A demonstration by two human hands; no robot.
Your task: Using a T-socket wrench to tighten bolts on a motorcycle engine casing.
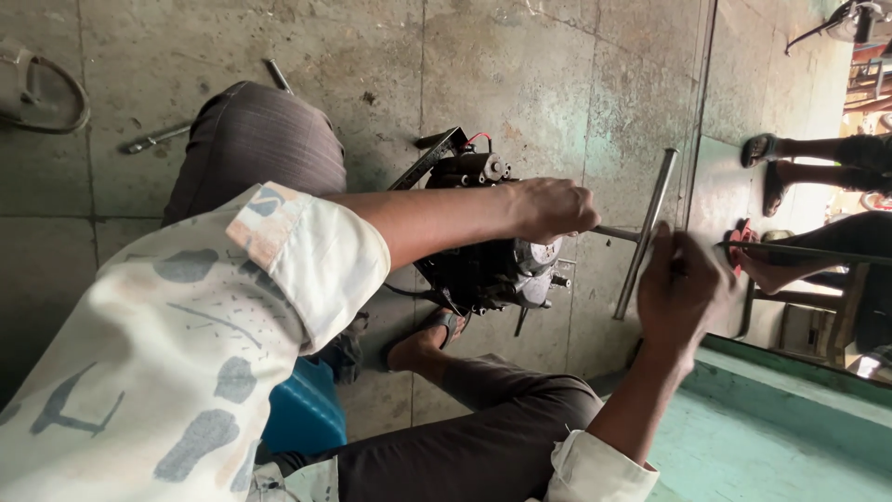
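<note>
Fingers of our left hand [548, 209] clamp the wrench [644, 237] shaft beside the engine [483, 265] on the floor, shaft pointing away from the engine toward our right hand [683, 288], whose fingers close on the crossbar.

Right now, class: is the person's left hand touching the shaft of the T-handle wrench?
Touching. The head view shows the left hand closed around the thin shaft of the T-handle wrench, just above the black engine, with no gap visible.
</note>
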